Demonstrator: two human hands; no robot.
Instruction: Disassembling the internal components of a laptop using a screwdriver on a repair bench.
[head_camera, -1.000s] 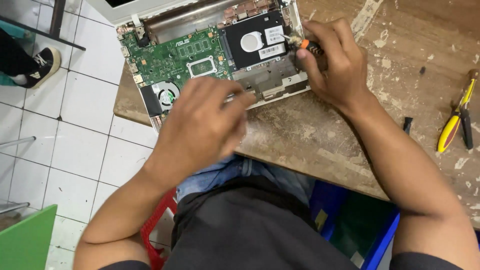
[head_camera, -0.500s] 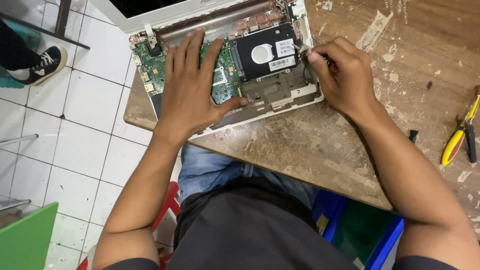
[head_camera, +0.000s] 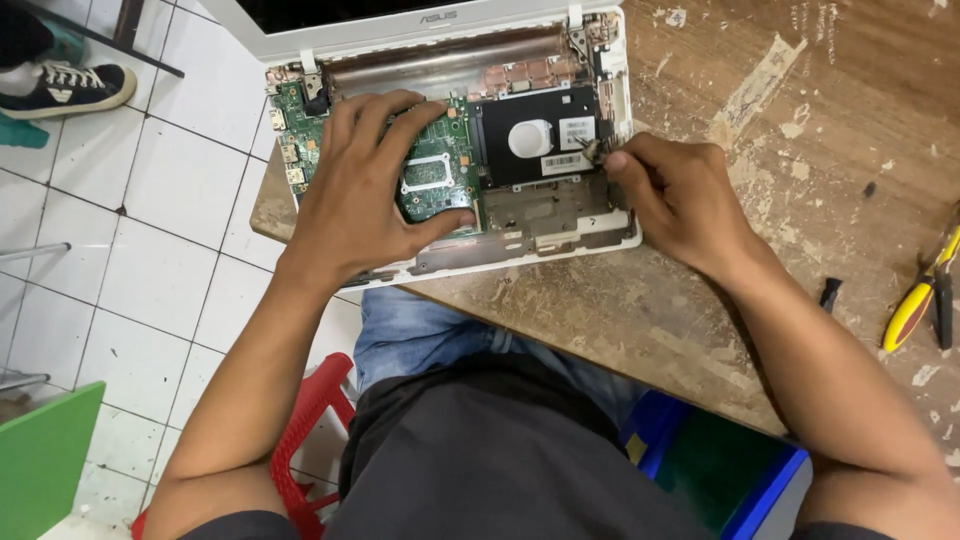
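Note:
An opened white laptop (head_camera: 540, 235) lies on the corner of a worn wooden table (head_camera: 800, 120), its green circuit board (head_camera: 440, 170) and black hard drive (head_camera: 540, 140) exposed. My left hand (head_camera: 365, 190) lies flat on the circuit board with its fingers spread and the thumb hooked along the board's lower edge. My right hand (head_camera: 675, 195) pinches a small screwdriver (head_camera: 590, 150), whose tip rests at the right edge of the hard drive. Most of the tool's handle is hidden inside my fingers.
Yellow-handled pliers (head_camera: 925, 295) lie at the table's right edge, a small black piece (head_camera: 830, 293) near them. A red stool (head_camera: 305, 430) and a blue and green bin (head_camera: 730, 465) stand below. A person's dark shoe (head_camera: 65, 88) rests on the white tiled floor.
My left hand has moved from the laptop's front edge up onto the circuit board and flattened there. The view has shifted, so the laptop sits lower. My right hand stays at the hard drive's edge.

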